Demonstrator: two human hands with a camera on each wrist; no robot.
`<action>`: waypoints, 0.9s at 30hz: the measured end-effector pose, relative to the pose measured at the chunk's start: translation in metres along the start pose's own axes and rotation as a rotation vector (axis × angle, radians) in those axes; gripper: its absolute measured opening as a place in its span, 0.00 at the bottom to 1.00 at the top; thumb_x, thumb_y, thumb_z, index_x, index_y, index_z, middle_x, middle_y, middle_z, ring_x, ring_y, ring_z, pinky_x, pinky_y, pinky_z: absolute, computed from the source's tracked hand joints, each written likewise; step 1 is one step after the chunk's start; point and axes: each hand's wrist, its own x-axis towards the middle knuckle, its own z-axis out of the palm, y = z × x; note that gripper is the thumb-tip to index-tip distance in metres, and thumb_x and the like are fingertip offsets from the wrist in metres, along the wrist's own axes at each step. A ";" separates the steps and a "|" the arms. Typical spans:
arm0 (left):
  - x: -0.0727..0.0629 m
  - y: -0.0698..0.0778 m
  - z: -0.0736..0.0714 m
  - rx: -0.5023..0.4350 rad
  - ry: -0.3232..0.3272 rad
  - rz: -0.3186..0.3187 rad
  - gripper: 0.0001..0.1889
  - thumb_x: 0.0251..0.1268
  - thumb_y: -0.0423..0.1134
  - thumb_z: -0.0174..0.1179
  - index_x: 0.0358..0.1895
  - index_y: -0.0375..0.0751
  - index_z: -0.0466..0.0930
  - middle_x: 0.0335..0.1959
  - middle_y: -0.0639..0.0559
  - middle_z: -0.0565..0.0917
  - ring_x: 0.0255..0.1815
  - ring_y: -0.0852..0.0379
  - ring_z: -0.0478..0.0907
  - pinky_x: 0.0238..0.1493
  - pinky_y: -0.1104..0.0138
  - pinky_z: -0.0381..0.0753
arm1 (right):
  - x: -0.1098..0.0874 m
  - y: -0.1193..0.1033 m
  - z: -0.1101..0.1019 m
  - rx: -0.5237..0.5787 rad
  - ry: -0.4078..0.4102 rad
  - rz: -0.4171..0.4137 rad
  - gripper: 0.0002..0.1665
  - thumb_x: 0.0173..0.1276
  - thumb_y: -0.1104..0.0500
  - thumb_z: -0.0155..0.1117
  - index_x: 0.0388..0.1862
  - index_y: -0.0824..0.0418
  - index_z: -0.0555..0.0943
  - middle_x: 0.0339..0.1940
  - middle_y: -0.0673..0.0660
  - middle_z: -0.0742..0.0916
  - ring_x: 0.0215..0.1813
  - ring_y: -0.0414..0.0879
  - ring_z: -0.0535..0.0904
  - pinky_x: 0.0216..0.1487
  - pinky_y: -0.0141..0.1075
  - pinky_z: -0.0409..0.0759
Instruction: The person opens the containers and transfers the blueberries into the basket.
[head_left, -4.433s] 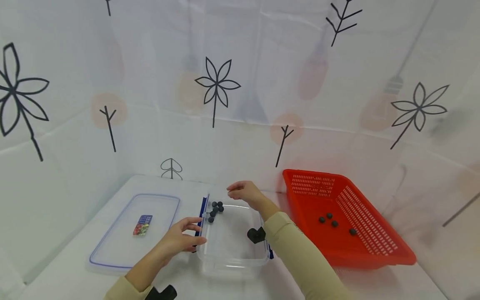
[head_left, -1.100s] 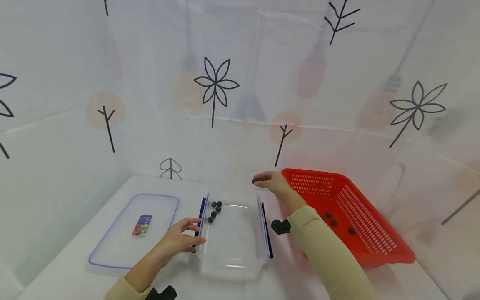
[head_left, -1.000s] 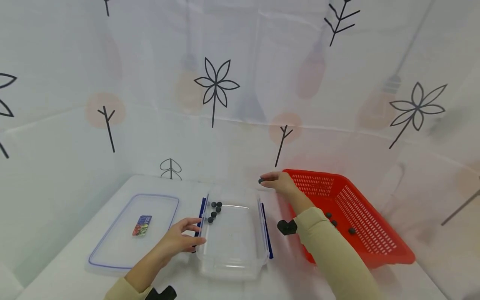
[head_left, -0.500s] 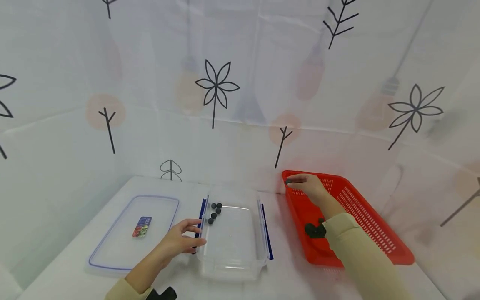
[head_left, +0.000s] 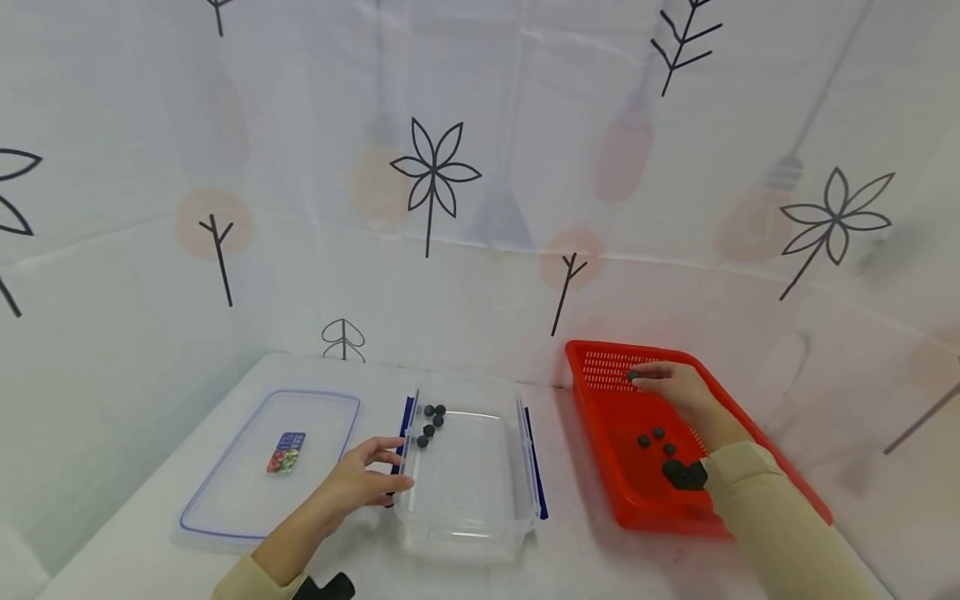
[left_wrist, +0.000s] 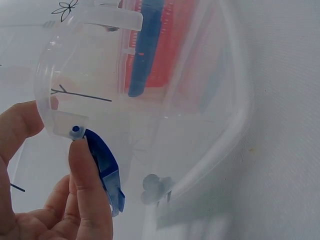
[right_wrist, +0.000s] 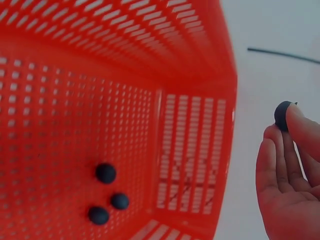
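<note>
My right hand pinches one small dark blueberry between thumb and fingertips, over the far end of the red basket. The right wrist view shows the held blueberry plainly at the fingertips. Lower down, a few loose blueberries lie on the basket's floor. My left hand grips the left wall of a clear plastic box, next to its blue latch. Several more blueberries sit inside the box along its far left side.
A clear lid with a blue rim lies flat on the white table, left of the box, with a colourful label on it. Another blue latch hangs open at the box's right side. A patterned curtain stands behind the table.
My right hand has come away from over the box with a blueberry and moved right, across the basket's rim to above its inside. The left hand has stayed on the box wall.
</note>
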 end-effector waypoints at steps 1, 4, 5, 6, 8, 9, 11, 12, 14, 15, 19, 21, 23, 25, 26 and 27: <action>0.000 0.000 0.000 0.000 0.004 -0.002 0.36 0.47 0.39 0.72 0.62 0.38 0.68 0.48 0.45 0.75 0.35 0.54 0.78 0.37 0.60 0.82 | -0.001 0.003 -0.002 -0.014 -0.002 0.001 0.29 0.70 0.54 0.55 0.63 0.71 0.67 0.63 0.71 0.69 0.61 0.65 0.64 0.61 0.57 0.63; 0.000 0.000 -0.001 0.000 0.014 -0.004 0.35 0.47 0.38 0.72 0.61 0.38 0.68 0.48 0.45 0.75 0.35 0.54 0.78 0.37 0.60 0.82 | -0.004 0.014 -0.007 -0.046 -0.021 0.018 0.30 0.70 0.53 0.55 0.63 0.72 0.67 0.62 0.72 0.69 0.61 0.66 0.63 0.60 0.59 0.63; 0.000 0.000 -0.001 -0.001 0.014 -0.005 0.35 0.48 0.38 0.72 0.61 0.38 0.68 0.48 0.45 0.75 0.35 0.54 0.78 0.37 0.60 0.82 | -0.005 0.018 -0.009 -0.049 -0.026 0.031 0.30 0.70 0.53 0.56 0.63 0.72 0.67 0.62 0.72 0.69 0.61 0.67 0.63 0.60 0.59 0.63; 0.000 0.000 -0.002 -0.004 0.012 -0.004 0.35 0.48 0.37 0.72 0.61 0.38 0.68 0.48 0.45 0.75 0.35 0.54 0.78 0.37 0.60 0.82 | -0.006 0.023 -0.011 -0.058 -0.032 0.037 0.30 0.70 0.53 0.56 0.62 0.72 0.68 0.62 0.73 0.69 0.61 0.67 0.63 0.60 0.59 0.63; 0.000 0.000 -0.001 -0.005 0.010 -0.002 0.35 0.47 0.38 0.72 0.61 0.38 0.68 0.48 0.45 0.75 0.35 0.54 0.78 0.37 0.60 0.82 | -0.007 0.031 -0.015 -0.065 -0.041 0.059 0.29 0.70 0.54 0.56 0.61 0.73 0.68 0.61 0.73 0.70 0.61 0.68 0.63 0.59 0.60 0.64; 0.000 0.000 -0.001 -0.005 0.009 -0.001 0.35 0.47 0.38 0.72 0.61 0.38 0.68 0.48 0.45 0.75 0.35 0.54 0.78 0.37 0.60 0.82 | -0.008 0.035 -0.017 -0.061 -0.044 0.083 0.29 0.69 0.54 0.57 0.61 0.73 0.69 0.60 0.73 0.70 0.61 0.68 0.63 0.59 0.60 0.64; 0.000 0.000 -0.001 -0.005 0.007 0.001 0.36 0.47 0.39 0.72 0.61 0.38 0.68 0.48 0.45 0.75 0.35 0.54 0.78 0.37 0.60 0.82 | -0.009 0.042 -0.021 -0.051 -0.054 0.112 0.28 0.69 0.55 0.57 0.61 0.74 0.69 0.60 0.73 0.70 0.61 0.69 0.63 0.59 0.59 0.65; 0.000 0.001 -0.001 -0.006 0.006 0.002 0.36 0.47 0.39 0.72 0.61 0.38 0.68 0.48 0.45 0.75 0.35 0.54 0.78 0.37 0.60 0.82 | -0.009 0.045 -0.023 -0.053 -0.059 0.122 0.28 0.69 0.55 0.57 0.60 0.74 0.69 0.59 0.74 0.71 0.61 0.69 0.63 0.59 0.59 0.65; 0.000 0.001 -0.001 -0.007 0.004 0.004 0.35 0.47 0.39 0.72 0.61 0.38 0.68 0.48 0.45 0.75 0.35 0.54 0.78 0.38 0.60 0.82 | -0.010 0.050 -0.026 -0.043 -0.063 0.152 0.26 0.69 0.57 0.57 0.59 0.74 0.70 0.59 0.73 0.71 0.60 0.69 0.64 0.59 0.59 0.64; 0.000 0.002 -0.001 -0.007 0.005 0.004 0.36 0.47 0.39 0.72 0.61 0.38 0.68 0.48 0.45 0.75 0.35 0.54 0.78 0.38 0.60 0.82 | -0.011 0.051 -0.028 -0.042 -0.066 0.162 0.25 0.69 0.58 0.56 0.59 0.75 0.70 0.59 0.74 0.71 0.60 0.69 0.64 0.59 0.60 0.63; 0.001 0.002 0.000 -0.006 0.005 0.001 0.36 0.46 0.39 0.72 0.61 0.38 0.68 0.48 0.45 0.75 0.35 0.54 0.78 0.37 0.60 0.82 | -0.012 0.058 -0.033 -0.055 -0.080 0.181 0.23 0.69 0.61 0.56 0.57 0.76 0.71 0.58 0.75 0.71 0.58 0.69 0.66 0.59 0.60 0.63; 0.001 0.003 0.001 -0.005 0.006 -0.003 0.36 0.46 0.39 0.73 0.62 0.38 0.68 0.48 0.45 0.75 0.35 0.54 0.78 0.37 0.60 0.82 | -0.012 0.062 -0.035 -0.072 -0.080 0.199 0.24 0.67 0.60 0.58 0.56 0.75 0.73 0.56 0.74 0.73 0.56 0.68 0.68 0.58 0.59 0.65; 0.002 0.003 0.001 -0.004 0.008 -0.010 0.36 0.46 0.39 0.73 0.62 0.39 0.68 0.48 0.45 0.76 0.34 0.54 0.78 0.37 0.60 0.82 | -0.013 0.066 -0.036 -0.078 -0.087 0.219 0.24 0.66 0.59 0.59 0.56 0.74 0.73 0.55 0.73 0.75 0.57 0.68 0.67 0.57 0.60 0.66; 0.002 0.003 0.002 -0.001 0.011 -0.019 0.36 0.46 0.39 0.72 0.62 0.39 0.68 0.48 0.45 0.76 0.34 0.54 0.78 0.37 0.60 0.82 | -0.014 0.069 -0.036 -0.086 -0.100 0.212 0.23 0.66 0.61 0.59 0.55 0.75 0.73 0.54 0.72 0.76 0.56 0.68 0.67 0.57 0.59 0.66; 0.001 0.003 0.002 0.001 0.016 -0.024 0.36 0.47 0.39 0.72 0.62 0.39 0.68 0.48 0.45 0.76 0.34 0.54 0.78 0.37 0.60 0.82 | -0.014 0.070 -0.035 -0.079 -0.101 0.203 0.22 0.66 0.62 0.59 0.55 0.76 0.73 0.53 0.72 0.77 0.56 0.68 0.68 0.57 0.59 0.67; 0.001 0.003 0.002 0.002 0.019 -0.027 0.35 0.47 0.38 0.72 0.62 0.39 0.68 0.48 0.45 0.76 0.34 0.54 0.78 0.37 0.60 0.82 | -0.014 0.071 -0.036 -0.075 -0.103 0.201 0.22 0.67 0.62 0.58 0.55 0.77 0.73 0.51 0.71 0.78 0.56 0.68 0.68 0.57 0.59 0.67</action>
